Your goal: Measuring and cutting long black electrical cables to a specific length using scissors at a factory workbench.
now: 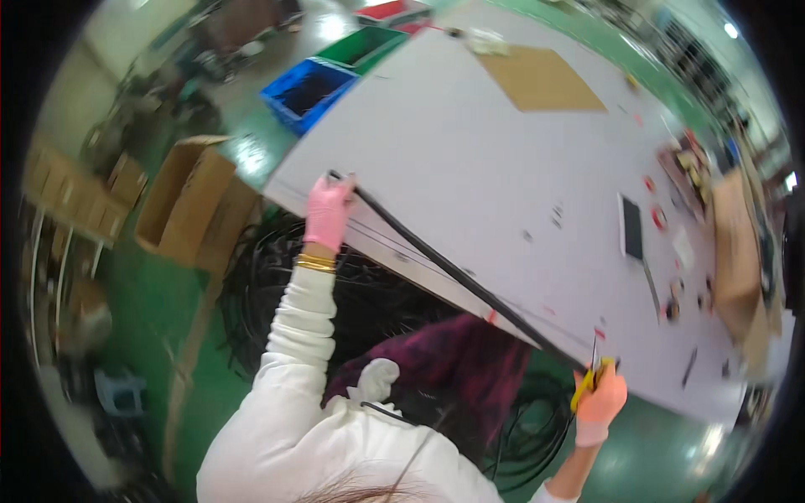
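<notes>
A long black cable or tube (444,264) lies stretched along the near edge of a large grey-white table (470,142). My left hand (329,210), in a pink glove, grips its far end near the table's corner. My right hand (599,401), also pink-gloved, holds yellow-handled scissors (589,375) at the cable's other end, the blades pointing up at the cable. Gold bangles sit on my left wrist, and my sleeves are white.
Coils of black cable (277,285) lie on the green floor under the table. An open cardboard box (180,201) stands at the left, blue (306,94) and green (365,46) bins beyond the table's corner. A cardboard sheet (541,80) and small parts lie on the table.
</notes>
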